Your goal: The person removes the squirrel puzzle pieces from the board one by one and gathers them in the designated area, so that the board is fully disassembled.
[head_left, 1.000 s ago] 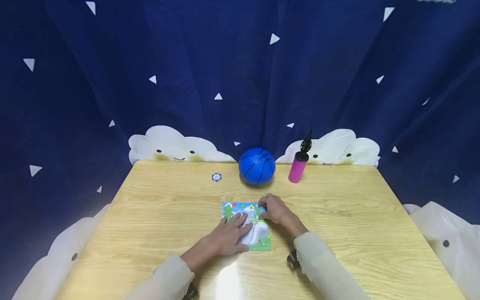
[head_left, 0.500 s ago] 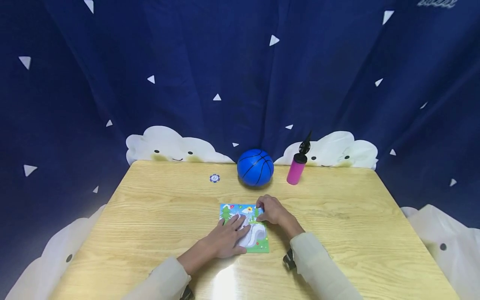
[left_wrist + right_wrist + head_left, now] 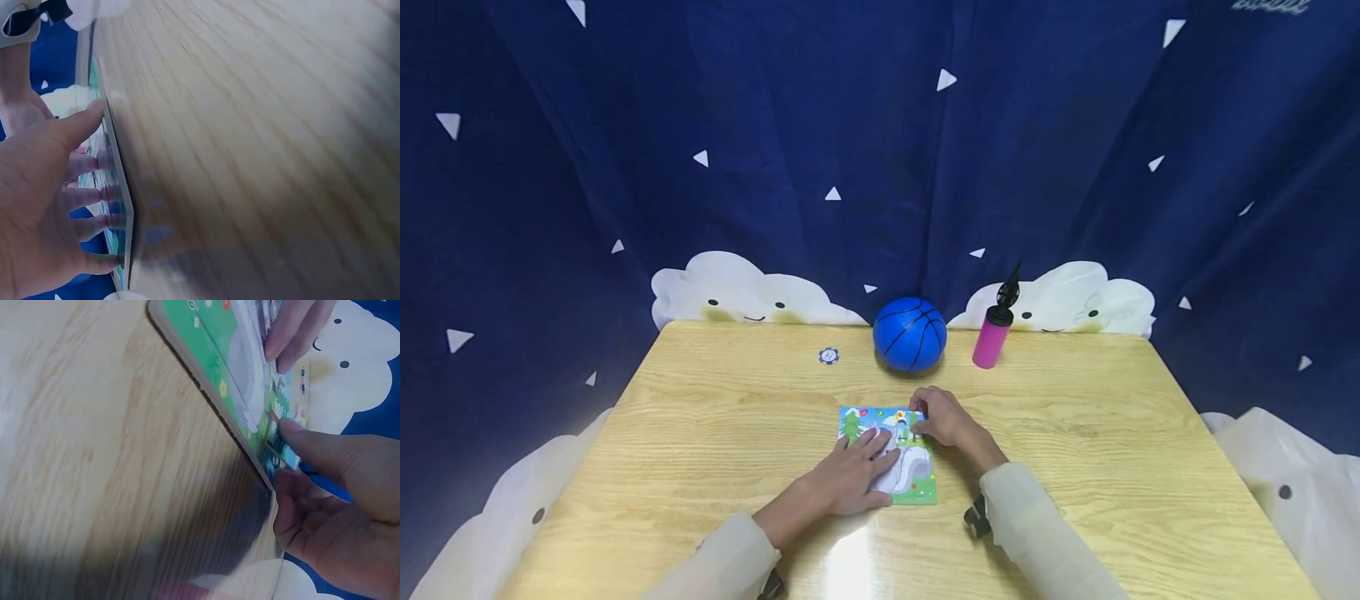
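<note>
A jigsaw puzzle (image 3: 917, 492) with a grey animal, green trees and a blue sky lies flat on the table in the head view. Across its left half my left hand (image 3: 850, 479) rests with fingers spread; in the left wrist view the fingertips press on the surface, thumb near the board's edge (image 3: 128, 231). My right hand (image 3: 946, 418) is at the puzzle's upper right corner. Between its thumb and fingers it pinches a puzzle piece (image 3: 284, 452), which sits tilted up from the board in the right wrist view. The palm side of the left hand hides part of the picture.
Behind the puzzle stands a blue basketball (image 3: 910, 335), with a pink hand pump (image 3: 991, 340) with a black nozzle to its right. A blue-and-white poker chip (image 3: 828, 356) lies left of the ball. A dark blue curtain (image 3: 880, 150) hangs behind the wooden table (image 3: 722, 417).
The right hand has shifted slightly at the corner, and the picture beside its fingertips looks displaced as the piece tilts. The left hand stays put on the puzzle. The head view has moved slightly.
</note>
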The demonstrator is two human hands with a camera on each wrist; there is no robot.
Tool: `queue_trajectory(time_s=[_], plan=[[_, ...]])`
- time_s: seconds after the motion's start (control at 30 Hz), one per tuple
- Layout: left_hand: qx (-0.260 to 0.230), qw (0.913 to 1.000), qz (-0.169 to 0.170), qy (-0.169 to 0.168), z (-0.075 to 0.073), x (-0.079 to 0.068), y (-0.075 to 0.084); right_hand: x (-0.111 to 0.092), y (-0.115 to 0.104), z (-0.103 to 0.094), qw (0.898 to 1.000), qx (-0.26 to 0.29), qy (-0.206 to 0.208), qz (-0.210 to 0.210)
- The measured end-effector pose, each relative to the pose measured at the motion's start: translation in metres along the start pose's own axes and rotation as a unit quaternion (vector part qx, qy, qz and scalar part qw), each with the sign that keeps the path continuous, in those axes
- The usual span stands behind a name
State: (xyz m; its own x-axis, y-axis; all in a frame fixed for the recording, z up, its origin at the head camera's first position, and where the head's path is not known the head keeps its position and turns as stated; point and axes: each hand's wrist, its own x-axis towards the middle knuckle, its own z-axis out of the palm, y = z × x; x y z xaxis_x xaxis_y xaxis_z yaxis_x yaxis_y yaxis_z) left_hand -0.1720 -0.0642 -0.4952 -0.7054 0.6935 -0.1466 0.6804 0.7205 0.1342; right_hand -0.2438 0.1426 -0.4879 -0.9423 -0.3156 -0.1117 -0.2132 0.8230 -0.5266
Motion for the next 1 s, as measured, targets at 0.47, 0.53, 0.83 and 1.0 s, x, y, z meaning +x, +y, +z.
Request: queue_trajectory(time_s=[0.47,0.53,0.83,1.0], plan=[[0.008,0.9995,0.022,0.023,-0.001,-0.003,0.002,-0.021,0.014,-0.031,0.997,0.065,0.039,-0.028],[0.01,0.9993,0.026,0.025,0.0,-0.003,0.002,-0.024,0.02,-0.039,0.997,0.055,0.048,-0.036],[0.006,0.9993,0.024,0.027,-0.003,-0.01,-0.001,-0.043,0.063,-0.066,0.998,0.037,0.055,0.002],[-0.001,0.9998,0.013,0.016,-0.002,-0.014,-0.003,-0.056,0.091,-0.076,0.997,0.041,0.044,0.056]])
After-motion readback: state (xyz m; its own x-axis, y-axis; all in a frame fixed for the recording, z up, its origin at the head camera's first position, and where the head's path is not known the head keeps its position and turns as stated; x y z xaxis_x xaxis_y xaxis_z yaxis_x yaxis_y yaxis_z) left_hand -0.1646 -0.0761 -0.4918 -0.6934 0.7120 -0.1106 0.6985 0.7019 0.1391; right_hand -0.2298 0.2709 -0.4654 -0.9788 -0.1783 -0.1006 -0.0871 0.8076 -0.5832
